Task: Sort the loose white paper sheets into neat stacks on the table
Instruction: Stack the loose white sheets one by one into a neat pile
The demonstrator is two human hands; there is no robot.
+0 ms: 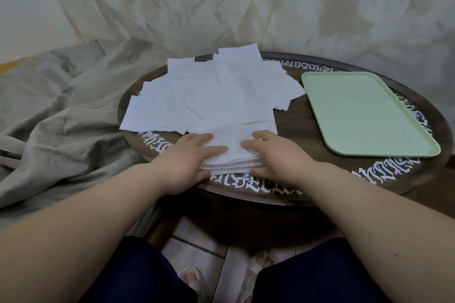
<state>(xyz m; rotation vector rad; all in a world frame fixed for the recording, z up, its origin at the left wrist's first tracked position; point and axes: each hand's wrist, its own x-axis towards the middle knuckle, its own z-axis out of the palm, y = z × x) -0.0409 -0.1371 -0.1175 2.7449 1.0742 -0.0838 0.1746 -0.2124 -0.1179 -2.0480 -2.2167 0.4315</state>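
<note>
**Stack squared up at the near edge, and plenty could still slip**

Both hands are on the stack point(231, 158) at the near edge of the tabletop point(307, 152). The left hand point(189, 160) lies on its left side, fingers stretched almost flat over the top sheet, thumb down by the near corner. The right hand point(273, 157) mirrors it on the right side, fingers extended and pressing inward against the edge. Neither hand is clamped round anything; both are flat, squeezing and steadying.

Behind the stack, the loose sheets point(221, 91) sprawl across the middle and left of the tabletop, overlapping every which way, some poking past the far edge. The green tray point(364, 115) sits well apart on the right.

Here's the danger: the stack sits right by the near rim, so a push towards the body could tip sheets onto the floor. Squeeze too hard and thin paper probably buckles instead of aligning. And the top sheet runs under the loose pile, so lifting may drag neighbours along.
</note>
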